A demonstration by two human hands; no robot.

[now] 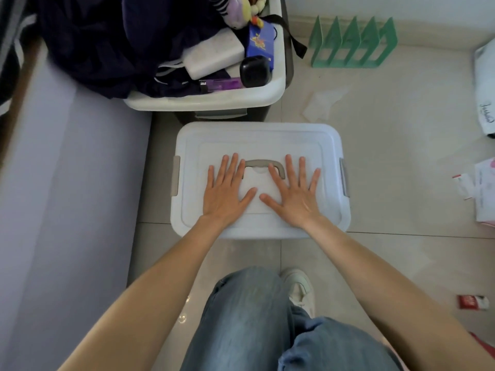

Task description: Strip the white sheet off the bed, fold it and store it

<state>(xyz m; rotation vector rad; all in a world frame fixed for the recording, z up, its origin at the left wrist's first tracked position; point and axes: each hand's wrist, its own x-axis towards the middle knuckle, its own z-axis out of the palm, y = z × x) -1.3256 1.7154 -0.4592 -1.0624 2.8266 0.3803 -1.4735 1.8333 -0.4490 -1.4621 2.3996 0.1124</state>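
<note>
Left hand (226, 190) and right hand (293, 192) flat, fingers spread, palms pressing lid of white storage box (316, 145), either side of grey handle (263, 165); nothing gripped. White sheet not visible; box contents hidden under lid. Behind box, second bin (270, 91) partly cut off, holding dark clothes.

Two bare arms reach forward; left hand (227, 189) and right hand (293, 192) lie flat, fingers spread, thumbs nearly touching.
</note>
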